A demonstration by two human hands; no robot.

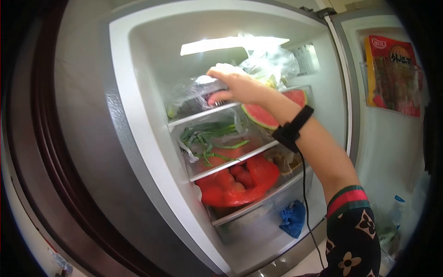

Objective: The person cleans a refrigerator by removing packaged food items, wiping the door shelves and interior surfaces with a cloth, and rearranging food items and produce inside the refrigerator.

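My right hand (230,84) reaches onto the top shelf of an open fridge. Its thumb and fingers are curled around the edge of a clear plastic bag (196,92) with dark contents. Behind the hand lies another clear bag (272,64) with something pale green in it. Below the wrist, a cut watermelon (263,113) shows its red flesh. Green onions (207,136) in plastic lie on the shelf under the hand. A red bag (221,189) of round items sits one shelf lower. My left hand is out of view.
The fridge door (378,147) stands open at the right, with a red and yellow food packet (392,76) in its rack. A blue cloth (293,219) hangs by the bottom drawer (254,231). A black cable (304,189) runs down from the wrist strap (293,129).
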